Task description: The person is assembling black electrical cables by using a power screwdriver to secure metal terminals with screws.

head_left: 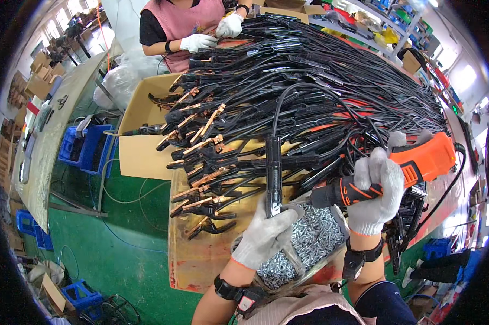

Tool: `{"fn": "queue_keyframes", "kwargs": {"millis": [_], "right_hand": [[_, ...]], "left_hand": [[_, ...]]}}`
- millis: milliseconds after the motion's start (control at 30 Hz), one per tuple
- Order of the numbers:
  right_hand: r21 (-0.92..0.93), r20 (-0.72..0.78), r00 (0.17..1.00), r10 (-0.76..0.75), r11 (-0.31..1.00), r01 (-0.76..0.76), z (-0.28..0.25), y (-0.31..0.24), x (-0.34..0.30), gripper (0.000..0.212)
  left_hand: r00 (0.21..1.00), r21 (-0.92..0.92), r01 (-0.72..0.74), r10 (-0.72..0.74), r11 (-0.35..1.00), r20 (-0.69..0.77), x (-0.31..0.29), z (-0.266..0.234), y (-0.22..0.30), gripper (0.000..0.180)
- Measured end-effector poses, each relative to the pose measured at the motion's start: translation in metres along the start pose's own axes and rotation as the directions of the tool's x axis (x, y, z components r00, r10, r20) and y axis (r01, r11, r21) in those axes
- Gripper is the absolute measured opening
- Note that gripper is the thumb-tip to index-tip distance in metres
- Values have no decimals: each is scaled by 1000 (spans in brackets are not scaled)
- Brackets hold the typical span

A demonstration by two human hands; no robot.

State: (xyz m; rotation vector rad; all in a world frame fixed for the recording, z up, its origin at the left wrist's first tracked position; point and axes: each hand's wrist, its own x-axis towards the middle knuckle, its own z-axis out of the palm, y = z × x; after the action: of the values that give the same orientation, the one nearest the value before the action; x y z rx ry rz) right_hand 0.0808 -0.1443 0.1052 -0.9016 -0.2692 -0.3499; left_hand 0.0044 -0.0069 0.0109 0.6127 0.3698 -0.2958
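Gripping a black clamp handle [273, 176], left hand [263, 235]; right hand [375, 189] clutching orange driver [418, 162]; screws [309, 238] below.

We are gripping a black clamp handle [273, 173] with our gloved left hand [263, 235] and pressing an orange power screwdriver [401, 170] toward it with our right hand [375, 192], above a tray of screws [309, 241].

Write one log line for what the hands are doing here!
left hand: holds black clamp handle | right hand: grips orange power screwdriver | below: tray of screws | table: pile of cabled clamps
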Motion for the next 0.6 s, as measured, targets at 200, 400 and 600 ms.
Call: {"fn": "queue_keyframes", "kwargs": {"millis": [200, 400, 600], "right_hand": [[-125, 102, 994, -45, 990, 58, 11, -5, -9, 64], [-159, 131, 991, -39, 986, 60, 20, -10, -15, 61], [-111, 175, 983, 54, 993, -35, 23, -15, -17, 56]], "left_hand": [[999, -20, -12, 13, 1000, 32, 0, -5, -2, 65], [999, 79, -42, 44, 996, -12, 4, -4, -6, 69], [997, 10, -77, 77, 997, -17, 5, -7, -9, 79]]}}
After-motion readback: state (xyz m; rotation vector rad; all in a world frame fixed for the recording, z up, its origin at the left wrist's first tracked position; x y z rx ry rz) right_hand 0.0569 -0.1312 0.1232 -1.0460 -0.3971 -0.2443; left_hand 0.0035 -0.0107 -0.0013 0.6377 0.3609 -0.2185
